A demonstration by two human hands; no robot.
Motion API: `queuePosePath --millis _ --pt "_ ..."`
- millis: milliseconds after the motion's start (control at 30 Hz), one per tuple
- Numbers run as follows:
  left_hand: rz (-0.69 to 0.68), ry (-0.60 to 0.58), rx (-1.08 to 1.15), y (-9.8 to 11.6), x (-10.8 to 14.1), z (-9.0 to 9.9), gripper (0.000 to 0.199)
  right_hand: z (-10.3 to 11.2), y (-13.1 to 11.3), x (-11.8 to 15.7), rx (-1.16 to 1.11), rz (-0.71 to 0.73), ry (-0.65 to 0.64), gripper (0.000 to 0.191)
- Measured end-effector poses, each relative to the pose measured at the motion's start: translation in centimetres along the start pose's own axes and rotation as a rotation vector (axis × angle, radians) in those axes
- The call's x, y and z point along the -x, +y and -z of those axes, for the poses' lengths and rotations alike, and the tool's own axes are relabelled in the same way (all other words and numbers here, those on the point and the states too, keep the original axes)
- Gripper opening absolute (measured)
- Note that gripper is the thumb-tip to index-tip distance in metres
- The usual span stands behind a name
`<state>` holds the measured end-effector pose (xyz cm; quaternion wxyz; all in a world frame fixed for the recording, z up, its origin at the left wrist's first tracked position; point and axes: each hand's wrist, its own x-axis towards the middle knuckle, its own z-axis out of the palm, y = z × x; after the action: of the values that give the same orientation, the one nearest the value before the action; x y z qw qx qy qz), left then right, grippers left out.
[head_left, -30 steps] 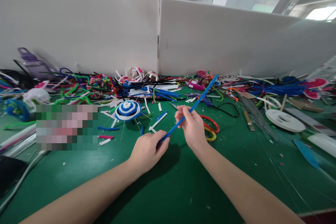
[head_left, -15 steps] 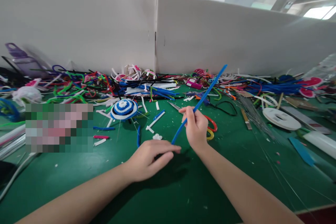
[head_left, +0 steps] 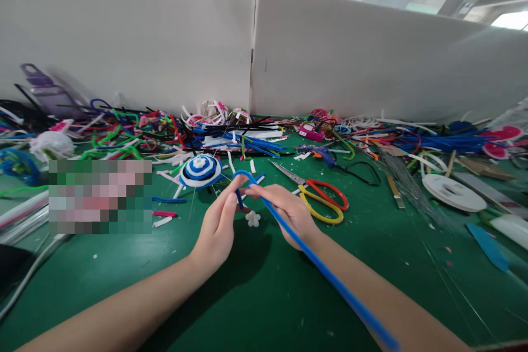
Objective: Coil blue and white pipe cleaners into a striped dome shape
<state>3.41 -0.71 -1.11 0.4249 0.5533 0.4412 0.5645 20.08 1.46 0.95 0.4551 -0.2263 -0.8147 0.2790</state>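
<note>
A long blue pipe cleaner (head_left: 325, 270) runs from my fingers down across my right forearm to the lower right. Its upper end bends over in a hook at the fingertips. My left hand (head_left: 218, 223) is closed on the hooked end. My right hand (head_left: 291, 213) pinches the stem just beside the bend. Behind my left hand sits a blue-and-white spiral disc (head_left: 201, 170) with a white flower in its middle. A small white flower (head_left: 253, 219) lies between the hands. Scissors (head_left: 324, 201) with red and yellow handles rest right of my right hand.
Heaped pipe cleaners in many colours (head_left: 264, 146) line the back, below white partition panels (head_left: 371, 60). A glue gun (head_left: 322, 155) lies behind the scissors. At right is a white spool (head_left: 454, 192); a purple bottle (head_left: 51, 91) stands at far left.
The pipe cleaner has gone from straight and pointing up to bent over at one end, its long part now trailing toward me. Both hands have come together around the bend.
</note>
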Motion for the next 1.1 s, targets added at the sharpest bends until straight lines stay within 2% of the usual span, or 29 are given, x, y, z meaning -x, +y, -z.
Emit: queuePosePath --millis 67,133,267,367,500,633,833,900,1000,1067,1100 --pt "-0.029 -0.008 -0.029 -0.3 0.1 0.1 0.047 -0.2 -0.5 0.1 -0.089 -0.083 -0.028 0.044" --pt "-0.042 -0.048 -0.042 -0.3 0.2 0.1 0.048 -0.7 -0.9 0.3 -0.168 -0.208 -0.004 0.036" --pt "-0.052 -0.147 -0.108 0.3 0.4 0.0 0.048 -1.6 -0.8 0.2 -0.299 -0.397 0.199 0.021" --pt "-0.057 -0.194 -0.163 0.8 0.4 -0.1 0.05 -1.8 -0.4 -0.1 -0.41 -0.478 0.314 0.025" --pt "-0.075 -0.239 -0.245 0.7 0.5 -0.1 0.051 -1.5 -0.1 -0.3 -0.43 -0.584 0.313 0.018" --pt "-0.104 -0.283 -0.329 0.2 0.4 -0.1 0.051 -1.6 0.3 -0.2 -0.388 -0.615 0.321 0.017" --pt "-0.14 -0.38 -0.409 0.0 0.4 -0.3 0.051 -1.6 0.8 -0.3 -0.525 -0.755 0.308 0.02" --pt "-0.117 -0.349 -0.343 0.1 0.4 -0.4 0.051 -1.5 0.8 -0.5 -0.599 -0.785 0.353 0.021" --pt "-0.078 -0.19 -0.167 0.3 0.2 -0.4 0.051 -1.5 0.8 -0.6 -0.72 -0.803 0.409 0.023" --pt "0.002 -0.111 -0.067 0.3 -0.2 -0.3 0.049 -1.4 0.8 -0.5 -0.793 -0.811 0.375 0.023" --pt "0.05 -0.111 -0.012 0.3 -0.5 -0.2 0.048 -1.4 0.8 -0.5 -0.828 -0.815 0.344 0.023"
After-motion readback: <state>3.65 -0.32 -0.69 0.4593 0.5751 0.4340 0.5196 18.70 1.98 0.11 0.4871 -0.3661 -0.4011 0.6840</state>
